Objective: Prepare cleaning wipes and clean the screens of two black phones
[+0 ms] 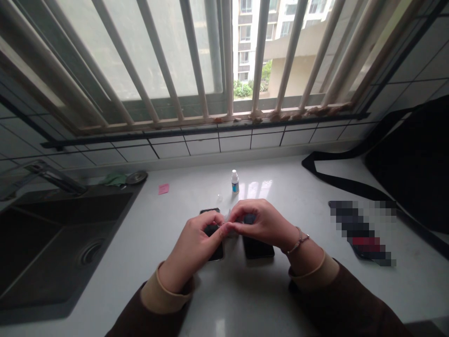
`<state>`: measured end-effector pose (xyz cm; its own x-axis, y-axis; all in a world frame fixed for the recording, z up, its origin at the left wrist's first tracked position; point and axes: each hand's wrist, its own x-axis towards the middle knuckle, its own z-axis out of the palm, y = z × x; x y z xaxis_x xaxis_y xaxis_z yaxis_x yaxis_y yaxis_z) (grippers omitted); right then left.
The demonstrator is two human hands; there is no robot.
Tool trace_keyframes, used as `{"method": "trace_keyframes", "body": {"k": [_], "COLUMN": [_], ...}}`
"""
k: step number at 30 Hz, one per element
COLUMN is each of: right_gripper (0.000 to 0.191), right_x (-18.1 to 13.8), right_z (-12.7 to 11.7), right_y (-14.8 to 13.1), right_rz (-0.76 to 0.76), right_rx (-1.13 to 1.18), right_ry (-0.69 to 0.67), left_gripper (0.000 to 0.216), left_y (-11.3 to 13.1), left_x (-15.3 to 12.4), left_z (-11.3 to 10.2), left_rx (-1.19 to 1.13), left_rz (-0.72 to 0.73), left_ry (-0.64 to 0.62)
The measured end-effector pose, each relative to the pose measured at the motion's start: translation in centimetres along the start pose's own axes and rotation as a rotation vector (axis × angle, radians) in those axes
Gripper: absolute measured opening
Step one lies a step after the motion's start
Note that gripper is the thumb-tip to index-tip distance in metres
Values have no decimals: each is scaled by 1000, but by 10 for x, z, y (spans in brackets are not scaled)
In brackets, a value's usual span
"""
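Observation:
My left hand (201, 241) and my right hand (261, 222) meet over the counter, fingertips pinched together. Between them is a thin, see-through plastic piece (228, 216), mostly hidden by the fingers; its exact kind is unclear. Under my left hand lies a dark phone (218, 252), partly covered. A second dark phone (258, 249) lies beneath my right hand. Just beyond the hands stands a small white bottle (235, 182) with a blue label, upright with a white top. Left of it is a tiny clear object (219, 198).
A pink paper note (163, 188) lies on the white counter (140, 262). At left is a dark sink (45, 276) with a metal faucet (59, 180) and a green cloth (115, 179). To the right are a black strapped bag (414, 159) and a pixelated item (363, 234). A barred window stands behind.

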<state>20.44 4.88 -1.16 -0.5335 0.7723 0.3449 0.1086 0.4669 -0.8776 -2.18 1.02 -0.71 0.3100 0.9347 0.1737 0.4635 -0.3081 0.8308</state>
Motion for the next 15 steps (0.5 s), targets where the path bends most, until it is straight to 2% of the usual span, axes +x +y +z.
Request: {"method": "trace_keyframes", "body": {"k": [8, 11, 15], "right_gripper": [16, 14, 29], "right_x": [0, -1, -1], "right_z": [2, 2, 3], "right_y": [7, 10, 14], "right_rz": [83, 76, 57], "right_rx": [7, -13, -65], "right_ry": [14, 23, 40], "left_gripper": [29, 25, 21], "left_y": [-3, -3, -3], "left_x": [-2, -1, -1], "left_z": [-2, -3, -2], "left_rx": [19, 70, 113], "left_rz": [-8, 52, 120], "left_ry": [245, 286, 300]}}
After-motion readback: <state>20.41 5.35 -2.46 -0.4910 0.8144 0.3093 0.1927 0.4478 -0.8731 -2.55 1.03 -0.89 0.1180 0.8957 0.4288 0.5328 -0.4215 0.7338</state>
